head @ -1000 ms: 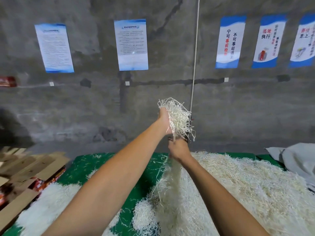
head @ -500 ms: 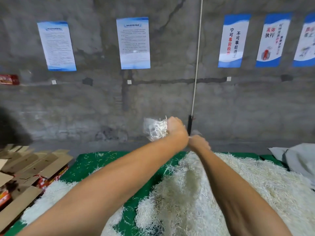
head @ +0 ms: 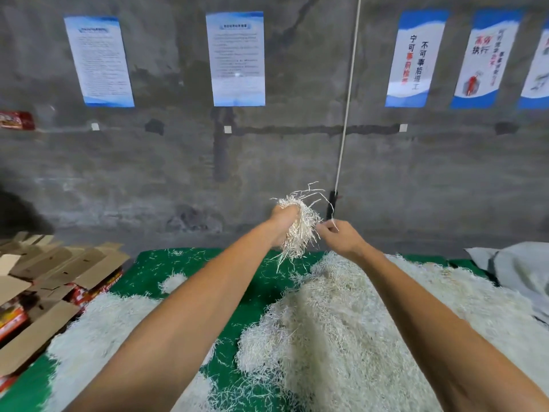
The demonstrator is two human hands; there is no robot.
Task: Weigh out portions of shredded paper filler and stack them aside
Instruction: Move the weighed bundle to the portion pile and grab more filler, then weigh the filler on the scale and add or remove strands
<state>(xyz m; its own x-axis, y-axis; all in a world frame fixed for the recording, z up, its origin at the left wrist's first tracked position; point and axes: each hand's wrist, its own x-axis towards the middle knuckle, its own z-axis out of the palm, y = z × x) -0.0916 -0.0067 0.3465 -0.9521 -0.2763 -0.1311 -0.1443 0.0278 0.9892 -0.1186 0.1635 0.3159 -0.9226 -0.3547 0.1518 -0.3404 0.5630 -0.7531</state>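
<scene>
— Hands? What's in them?
— Left hand (head: 282, 223) grips a paper tuft (head: 300, 230) raised above the big shredded paper heap (head: 356, 322); right hand (head: 341, 237) pinches its strands.

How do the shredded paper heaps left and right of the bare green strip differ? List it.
The right heap is larger and mounded high; the left heap is smaller and flatter. The right heap runs back toward the wall; the left heap lies beside the cardboard boxes. Both are white shreds on the green mat.
</scene>
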